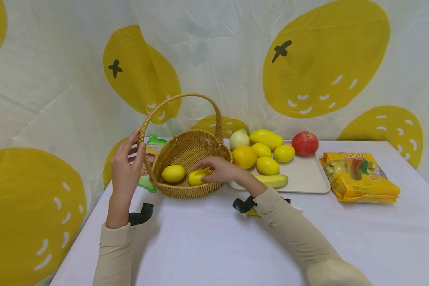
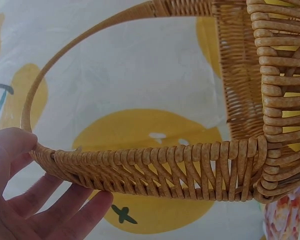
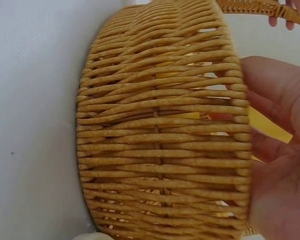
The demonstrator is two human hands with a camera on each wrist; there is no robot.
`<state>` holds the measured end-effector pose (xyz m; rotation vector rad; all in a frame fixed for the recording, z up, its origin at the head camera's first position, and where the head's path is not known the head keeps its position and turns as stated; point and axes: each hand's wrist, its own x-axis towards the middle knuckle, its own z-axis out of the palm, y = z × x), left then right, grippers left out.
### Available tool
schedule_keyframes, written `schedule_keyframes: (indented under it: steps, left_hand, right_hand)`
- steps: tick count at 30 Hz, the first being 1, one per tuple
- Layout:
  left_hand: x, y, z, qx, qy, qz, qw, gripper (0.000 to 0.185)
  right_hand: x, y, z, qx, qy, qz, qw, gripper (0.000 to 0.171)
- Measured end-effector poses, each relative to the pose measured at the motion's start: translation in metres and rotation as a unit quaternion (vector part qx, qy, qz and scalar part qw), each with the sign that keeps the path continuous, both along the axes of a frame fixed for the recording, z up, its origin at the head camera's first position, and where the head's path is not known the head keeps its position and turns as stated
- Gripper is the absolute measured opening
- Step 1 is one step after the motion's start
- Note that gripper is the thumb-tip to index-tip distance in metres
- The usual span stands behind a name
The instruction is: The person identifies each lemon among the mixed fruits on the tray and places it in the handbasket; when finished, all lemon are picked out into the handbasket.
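Observation:
A wicker basket [image 1: 191, 192] with a tall arched handle [image 1: 186, 95] stands left of the tray. My left hand [image 1: 125, 165] holds the handle's left side, thumb and fingers on either side of the woven band, as the left wrist view also shows. Inside the basket, one lemon [image 1: 173, 174] lies at the left. My right hand [image 1: 219, 169] reaches over the front right rim and pinches a second lemon [image 1: 197, 178] between thumb and fingers, low in the basket. In the right wrist view the wicker wall [image 3: 162, 130] hides most of that fruit and the fingertips.
A cream tray [image 1: 307, 178] on the right carries several yellow fruits, an orange [image 1: 244, 157], a pomegranate [image 1: 305, 143], a pale round fruit [image 1: 239, 140] and a banana [image 1: 277, 181]. Beyond it lies a yellow snack bag [image 1: 359, 178]. A green packet [image 1: 155, 143] is behind the basket.

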<state>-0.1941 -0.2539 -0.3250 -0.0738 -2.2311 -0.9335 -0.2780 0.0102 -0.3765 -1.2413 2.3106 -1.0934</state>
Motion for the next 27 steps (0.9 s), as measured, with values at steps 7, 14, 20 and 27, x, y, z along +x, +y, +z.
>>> schedule_keyframes:
  steps: [7,14,20,27]
  left_hand:
    - [0.000,0.000,0.000,-0.003,-0.002,0.002,1.0000,0.045]
    - [0.001,-0.001,0.002,-0.008,-0.004,0.004,1.0000,0.045]
    - [0.000,0.000,0.002,-0.002,-0.003,0.001,1.0000,0.044]
    - [0.000,0.001,0.000,-0.003,0.002,-0.002,1.0000,0.045]
  right_hand:
    - [0.011,0.023,-0.001,-0.061,-0.001,-0.011,0.998,0.035]
    - [0.030,0.058,0.008,-0.102,0.029,-0.035,0.994,0.030]
    - [0.033,0.093,0.005,-0.125,0.060,-0.066,0.988,0.030]
    - [0.021,0.132,0.003,-0.105,0.051,-0.155,0.981,0.031]
